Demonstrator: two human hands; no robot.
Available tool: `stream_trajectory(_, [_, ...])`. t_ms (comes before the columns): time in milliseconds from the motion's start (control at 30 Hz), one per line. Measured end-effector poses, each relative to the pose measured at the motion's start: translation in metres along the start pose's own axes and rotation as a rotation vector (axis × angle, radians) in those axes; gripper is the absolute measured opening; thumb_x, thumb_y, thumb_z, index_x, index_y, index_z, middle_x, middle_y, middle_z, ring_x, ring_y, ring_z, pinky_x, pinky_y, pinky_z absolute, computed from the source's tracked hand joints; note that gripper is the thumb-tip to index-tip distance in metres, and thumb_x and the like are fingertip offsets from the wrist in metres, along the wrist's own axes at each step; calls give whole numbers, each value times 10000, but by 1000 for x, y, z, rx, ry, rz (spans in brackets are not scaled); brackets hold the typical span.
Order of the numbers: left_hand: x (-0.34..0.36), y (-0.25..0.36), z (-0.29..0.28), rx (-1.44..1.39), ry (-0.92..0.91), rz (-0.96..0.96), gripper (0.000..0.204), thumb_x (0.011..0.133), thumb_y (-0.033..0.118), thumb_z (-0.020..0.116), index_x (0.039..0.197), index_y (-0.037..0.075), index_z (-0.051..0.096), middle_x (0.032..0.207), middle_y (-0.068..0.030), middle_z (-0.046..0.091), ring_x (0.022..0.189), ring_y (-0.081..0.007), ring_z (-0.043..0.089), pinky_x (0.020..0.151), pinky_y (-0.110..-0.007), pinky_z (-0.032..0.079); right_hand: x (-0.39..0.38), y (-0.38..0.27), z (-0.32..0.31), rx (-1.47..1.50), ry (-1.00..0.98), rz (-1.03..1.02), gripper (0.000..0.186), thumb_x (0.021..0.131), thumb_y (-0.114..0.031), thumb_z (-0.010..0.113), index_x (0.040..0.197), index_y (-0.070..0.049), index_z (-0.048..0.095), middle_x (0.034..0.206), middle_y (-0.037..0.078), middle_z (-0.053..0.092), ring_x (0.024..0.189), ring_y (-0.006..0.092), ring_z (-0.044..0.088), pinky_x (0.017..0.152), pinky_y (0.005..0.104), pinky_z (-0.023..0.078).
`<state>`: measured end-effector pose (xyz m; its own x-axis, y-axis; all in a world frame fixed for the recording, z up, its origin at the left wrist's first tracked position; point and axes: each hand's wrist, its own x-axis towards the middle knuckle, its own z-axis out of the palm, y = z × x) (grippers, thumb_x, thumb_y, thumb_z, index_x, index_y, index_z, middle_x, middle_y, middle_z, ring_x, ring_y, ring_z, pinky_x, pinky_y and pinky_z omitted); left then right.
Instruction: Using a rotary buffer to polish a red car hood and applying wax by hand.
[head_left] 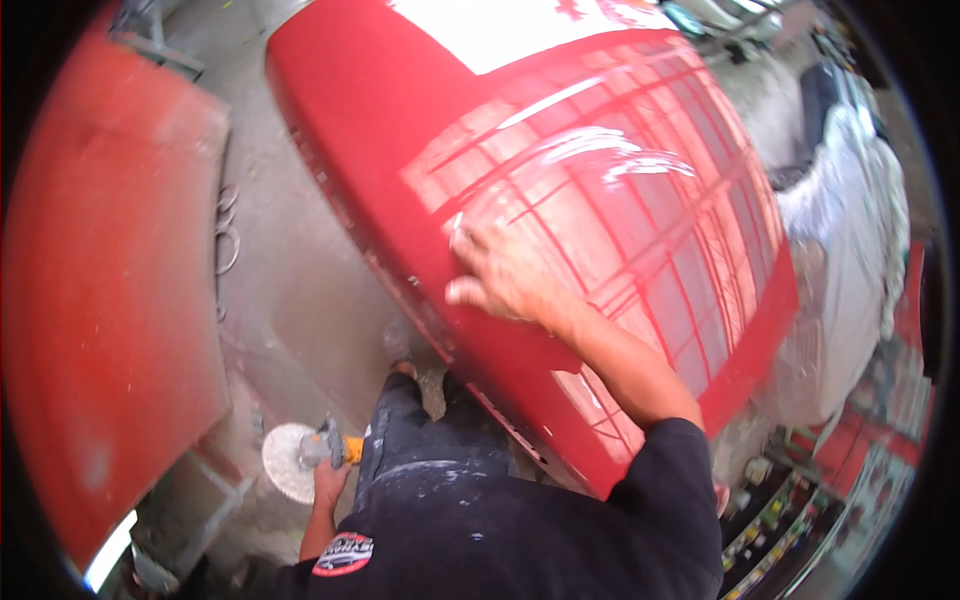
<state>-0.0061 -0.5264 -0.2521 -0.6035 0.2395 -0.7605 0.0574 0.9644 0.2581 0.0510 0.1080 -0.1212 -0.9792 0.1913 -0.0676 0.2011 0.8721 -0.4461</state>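
A large glossy red car hood (370,150) lies tilted in front of me, mirroring a grid of roof beams. My right hand (503,272) is on or just over its left part, fingers apart, slightly blurred. White streaks (590,148), either polish or glare, run across the hood beyond that hand. Low at my left side, my left hand (330,482) grips a polisher (322,446) with a yellow and grey body. Its round, whitish pad (288,462) faces away from the hood, apart from it.
Another red panel (110,260), duller, stands along the left. Between the panels runs a concrete floor (290,270). A pale sheet (850,230) drapes something at the right. Below it sits a dark rack (775,525) of small colourful items. Metal frame bars (215,505) stand near the polisher.
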Motion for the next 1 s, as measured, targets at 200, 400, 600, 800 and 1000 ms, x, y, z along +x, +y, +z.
stream_trajectory(200, [15, -5, -11, -55, -11, 18, 386, 783, 185, 778, 1090, -45, 732, 980, -250, 758, 948, -388, 739, 854, -435, 547, 15, 43, -44, -180, 153, 687, 951, 935, -615, 612, 1465, 149, 417, 1542, 363, 401, 1450, 494, 381, 1217, 562, 301])
stream_trajectory(400, [68, 1, -37, 0, -58, 72, 412, 781, 205, 802, 1081, -67, 729, 970, -267, 757, 930, -405, 742, 858, -447, 550, -56, -32, 65, -150, 185, 288, 1124, 875, -774, 527, 1527, 129, 371, 1622, 329, 306, 1531, 465, 268, 1253, 538, 244])
stream_trajectory(600, [116, 24, -53, 264, -85, 235, 480, 759, 259, 824, 1080, -83, 719, 983, -314, 738, 974, -473, 717, 880, -492, 545, -102, -86, 112, -158, 226, 444, 1074, 872, -747, 555, 1510, 103, 403, 1601, 330, 339, 1496, 483, 325, 1231, 562, 269])
stream_trajectory(800, [146, 35, -78, 305, -23, 276, 482, 754, 261, 826, 1075, -82, 717, 1003, -339, 723, 1006, -484, 709, 899, -507, 539, -195, -64, 83, 57, 532, 1309, 938, 938, -659, 576, 1522, 56, 415, 1551, 330, 417, 1425, 484, 414, 1226, 556, 276])
stream_trajectory(1000, [164, 37, -97, 380, 17, 342, 474, 747, 263, 822, 1048, -88, 717, 983, -341, 718, 992, -495, 703, 881, -508, 547, -329, -93, 136, -174, 373, 1274, 792, 942, -599, 613, 1409, 37, 553, 1492, 257, 488, 1354, 447, 470, 1150, 572, 349])
